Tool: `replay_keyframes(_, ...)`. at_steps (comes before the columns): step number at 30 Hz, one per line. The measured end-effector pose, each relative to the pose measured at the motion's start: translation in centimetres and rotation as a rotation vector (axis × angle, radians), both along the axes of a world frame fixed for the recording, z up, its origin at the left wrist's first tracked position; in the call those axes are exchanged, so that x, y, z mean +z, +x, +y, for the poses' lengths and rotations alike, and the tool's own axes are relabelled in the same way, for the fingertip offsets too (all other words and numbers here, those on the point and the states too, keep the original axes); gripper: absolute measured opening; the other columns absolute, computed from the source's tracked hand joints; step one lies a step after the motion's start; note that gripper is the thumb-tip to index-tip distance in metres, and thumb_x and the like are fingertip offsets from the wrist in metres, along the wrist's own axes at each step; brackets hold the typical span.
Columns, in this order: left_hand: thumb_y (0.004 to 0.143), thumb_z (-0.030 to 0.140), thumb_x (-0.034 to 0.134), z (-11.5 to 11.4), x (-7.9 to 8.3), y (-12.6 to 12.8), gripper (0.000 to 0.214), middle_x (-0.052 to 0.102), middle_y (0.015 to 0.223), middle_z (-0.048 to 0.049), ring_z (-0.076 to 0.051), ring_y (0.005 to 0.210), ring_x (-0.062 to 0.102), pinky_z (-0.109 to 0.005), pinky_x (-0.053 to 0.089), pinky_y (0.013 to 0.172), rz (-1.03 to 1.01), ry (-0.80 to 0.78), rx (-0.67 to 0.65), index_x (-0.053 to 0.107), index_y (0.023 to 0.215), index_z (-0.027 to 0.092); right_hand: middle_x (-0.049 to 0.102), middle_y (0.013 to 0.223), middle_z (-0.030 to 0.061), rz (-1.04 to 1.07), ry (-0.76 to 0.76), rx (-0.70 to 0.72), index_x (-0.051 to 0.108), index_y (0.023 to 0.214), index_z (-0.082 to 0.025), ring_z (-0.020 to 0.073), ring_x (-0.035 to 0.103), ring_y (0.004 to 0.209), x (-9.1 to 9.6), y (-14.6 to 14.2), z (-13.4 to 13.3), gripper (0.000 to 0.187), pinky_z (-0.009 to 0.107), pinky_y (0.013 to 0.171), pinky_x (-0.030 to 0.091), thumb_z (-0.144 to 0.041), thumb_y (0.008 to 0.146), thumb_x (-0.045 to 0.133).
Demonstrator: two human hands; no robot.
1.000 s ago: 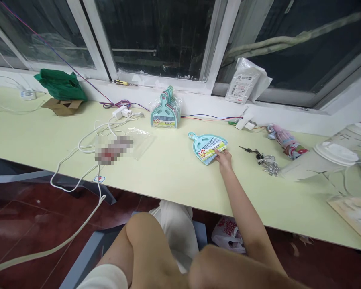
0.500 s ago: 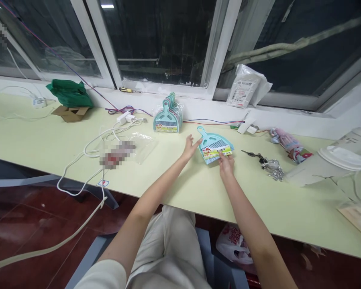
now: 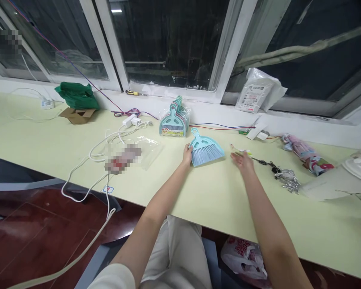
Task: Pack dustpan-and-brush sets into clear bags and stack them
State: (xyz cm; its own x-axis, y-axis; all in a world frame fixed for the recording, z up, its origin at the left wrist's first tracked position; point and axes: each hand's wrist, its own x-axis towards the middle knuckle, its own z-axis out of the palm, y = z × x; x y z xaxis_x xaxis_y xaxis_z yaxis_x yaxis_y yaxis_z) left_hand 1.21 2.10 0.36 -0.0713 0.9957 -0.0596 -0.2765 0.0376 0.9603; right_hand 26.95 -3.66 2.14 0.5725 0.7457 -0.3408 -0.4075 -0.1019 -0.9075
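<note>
My left hand (image 3: pixel 187 155) grips the left edge of a light blue dustpan (image 3: pixel 218 150) with a small brush (image 3: pixel 207 153) nested in it. The brush's bristles face me, and the set's looped handle points toward the window. To its right, my right hand (image 3: pixel 243 162) is apart from the dustpan, pinching a printed label card (image 3: pixel 241 151) seen nearly edge-on. Behind the dustpan, near the wall, a row of similar dustpan sets (image 3: pixel 172 119) stands upright in clear plastic, the front one with its label on.
Keys (image 3: pixel 285 178), a folded umbrella (image 3: pixel 306 154) and a white lidded cup (image 3: pixel 345 174) lie on the right. To the left are white cables (image 3: pixel 91 156), a clear plastic bag (image 3: pixel 150 152), an open cardboard box (image 3: pixel 78 115) and a green bag (image 3: pixel 78 96).
The label card has come off the dustpan set and moved right in my right hand. My left hand has closed on the dustpan's left edge. The view has shifted slightly.
</note>
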Motion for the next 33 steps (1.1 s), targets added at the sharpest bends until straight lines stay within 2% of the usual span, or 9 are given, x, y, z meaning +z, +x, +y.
replay_keyframes(3, 0.092, 0.032, 0.046, 0.2, -0.3, -0.2, 0.028, 0.064, 0.125, -0.0079, -0.020, 0.120, 0.055, -0.035, 0.039, 0.105, 0.127, 0.096, 0.050, 0.061, 0.112, 0.018, 0.070, 0.092, 0.0155, -0.028, -0.070, -0.047, 0.057, 0.116, -0.009, 0.0158, 0.070, 0.071, 1.0, 2.1, 1.4, 0.064, 0.026, 0.059, 0.058, -0.056, 0.098, 0.017)
replay_keyframes(5, 0.094, 0.035, 0.043, -0.1, -0.4, 0.2, 0.035, 0.062, 0.130, -0.0095, -0.021, 0.124, 0.053, -0.035, 0.037, 0.107, 0.183, 0.169, 0.043, 0.061, 0.118, 0.017, 0.069, 0.095, 0.0147, -0.158, -0.152, -0.018, 0.057, 0.119, -0.011, 0.0165, 0.069, 0.069, 1.2, 1.3, 1.5, 0.062, 0.029, 0.059, 0.058, -0.059, 0.096, 0.025)
replay_keyframes(7, 0.095, 0.037, 0.042, -0.9, -0.2, 0.8, 0.039, 0.060, 0.132, -0.0109, -0.022, 0.126, 0.052, -0.036, 0.035, 0.109, 0.212, 0.247, 0.021, 0.061, 0.121, 0.015, 0.068, 0.098, 0.0131, -0.403, -0.146, 0.061, 0.061, 0.114, -0.014, 0.0170, 0.067, 0.070, 1.0, -1.3, 0.9, 0.055, 0.032, 0.062, 0.057, -0.059, 0.090, 0.042)
replay_keyframes(11, 0.097, 0.043, 0.039, -3.7, 1.2, 1.6, 0.045, 0.061, 0.131, -0.0112, -0.023, 0.124, 0.054, -0.038, 0.035, 0.110, 0.275, 0.450, -0.034, 0.060, 0.127, 0.017, 0.062, 0.106, 0.0129, -1.083, 0.168, 0.186, 0.068, 0.106, -0.018, 0.0240, 0.059, 0.097, 0.7, -8.5, -1.1, 0.047, 0.040, 0.085, 0.051, -0.056, 0.084, 0.053)
replay_keyframes(14, 0.096, 0.049, 0.039, -5.5, 2.7, 1.4, 0.050, 0.060, 0.132, -0.0105, -0.023, 0.124, 0.053, -0.038, 0.037, 0.109, 0.340, 0.570, -0.065, 0.056, 0.133, 0.020, 0.056, 0.110, 0.0130, -1.397, 0.215, 0.112, 0.068, 0.106, -0.020, 0.0264, 0.049, 0.107, 1.5, -11.1, -1.8, 0.041, 0.044, 0.096, 0.041, -0.052, 0.089, 0.049)
replay_keyframes(19, 0.096, 0.054, 0.033, -5.3, 4.3, -0.2, 0.057, 0.062, 0.127, -0.0141, -0.024, 0.106, 0.064, -0.040, 0.048, 0.097, 0.255, 0.414, -0.336, 0.061, 0.126, 0.014, 0.052, 0.097, 0.0086, -1.367, 0.231, 0.049, 0.064, 0.080, -0.020, 0.0239, 0.046, 0.098, 2.2, -8.6, -1.7, 0.041, 0.040, 0.092, 0.039, -0.054, 0.090, 0.045)
replay_keyframes(22, 0.093, 0.059, 0.036, -5.0, 5.1, -0.7, 0.067, 0.060, 0.130, -0.0185, -0.023, 0.084, 0.069, -0.039, 0.055, 0.080, 0.156, 0.177, -0.587, 0.045, 0.142, 0.013, 0.051, 0.095, 0.0084, -1.285, 0.230, -0.027, 0.061, 0.077, -0.019, 0.0233, 0.047, 0.098, 2.0, -6.6, -1.8, 0.044, 0.039, 0.091, 0.038, -0.055, 0.092, 0.038)
replay_keyframes(26, 0.092, 0.063, 0.036, -6.2, 6.2, -0.3, 0.072, 0.055, 0.137, -0.0153, -0.021, 0.091, 0.067, -0.035, 0.054, 0.077, 0.120, 0.058, -0.741, 0.029, 0.151, 0.023, 0.053, 0.097, 0.0094, -1.383, 0.181, -0.022, 0.060, 0.078, -0.020, 0.0242, 0.047, 0.099, 1.9, -6.8, -2.5, 0.042, 0.039, 0.091, 0.037, -0.053, 0.093, 0.039)
replay_keyframes(33, 0.092, 0.040, 0.049, -6.9, 5.5, 0.8, 0.062, 0.062, 0.124, -0.0110, -0.021, 0.103, 0.061, -0.038, 0.048, 0.091, 0.229, 0.118, -0.557, 0.034, 0.148, 0.020, 0.055, 0.106, 0.0141, -1.561, -0.006, 0.086, 0.061, 0.091, -0.018, 0.0271, 0.046, 0.106, 1.9, -9.9, -3.4, 0.036, 0.042, 0.090, 0.036, -0.041, 0.095, 0.034)
